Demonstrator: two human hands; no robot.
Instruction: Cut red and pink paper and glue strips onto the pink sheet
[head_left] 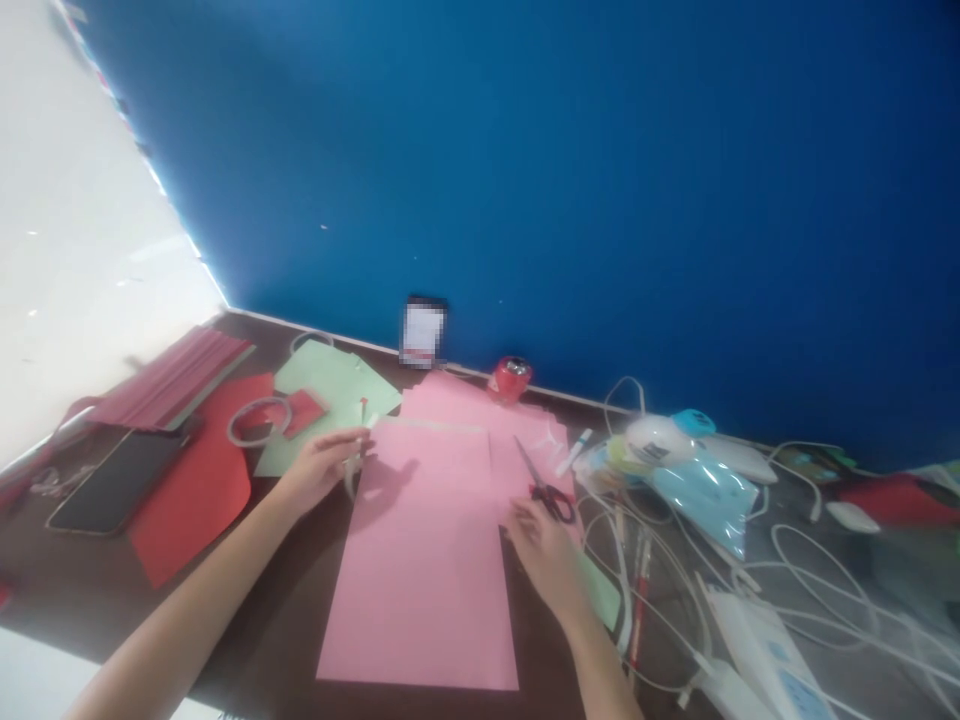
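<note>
A large pink sheet of paper [427,560] lies on the dark table in front of me, with more pink paper [480,410] behind it. My left hand [322,465] rests at the sheet's upper left corner, fingers closed around a thin whitish stick-like object I cannot name. My right hand [544,545] lies at the sheet's right edge, fingers spread, just short of the red-handled scissors [546,485] that lie open on the pink paper.
Red paper [199,490], a green sheet [330,395], a tape roll [259,420] and a dark tablet [120,480] sit at left. A red round item [510,378] stands by the blue wall. White cables [810,580], pens and plastic bags clutter the right.
</note>
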